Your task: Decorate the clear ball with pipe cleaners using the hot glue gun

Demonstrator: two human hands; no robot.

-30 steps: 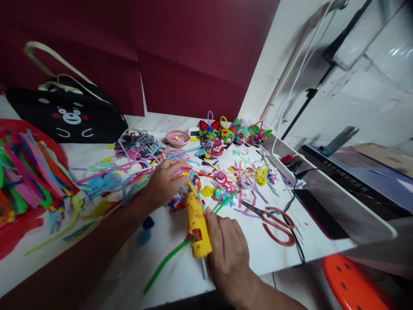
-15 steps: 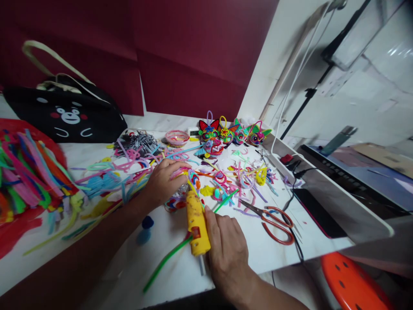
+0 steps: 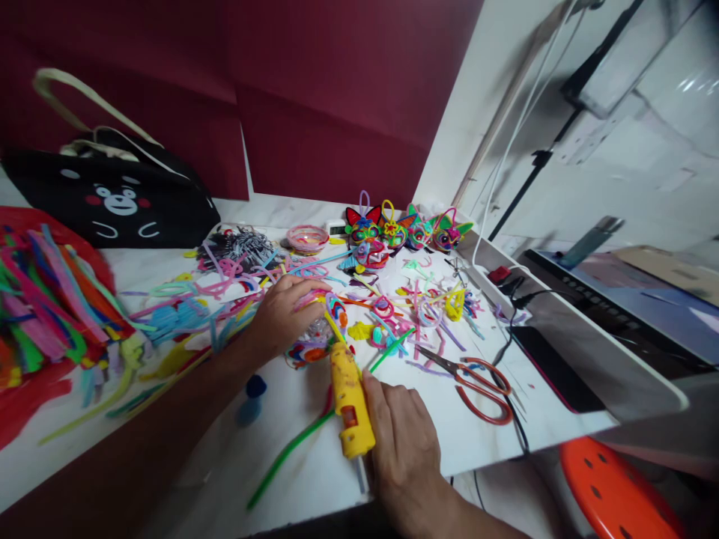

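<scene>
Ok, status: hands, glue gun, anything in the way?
Right hand holds yellow glue gun. Left hand grips colourful craft piece. Green pipe cleaner crosses under the gun.

The white table (image 3: 477, 442) bore a litter of pipe-cleaner scraps (image 3: 432, 318) beyond the fingers of the right hand (image 3: 407, 438), with orange-handled scissors (image 3: 486, 385) to their right. Past the fingers of the left hand (image 3: 289, 318) stood a shallow pink-rimmed bowl (image 3: 308, 238); nearer the person than those fingers lay a dark blue pompom (image 3: 255, 386), and far to their left, a black bag (image 3: 112, 198).
</scene>
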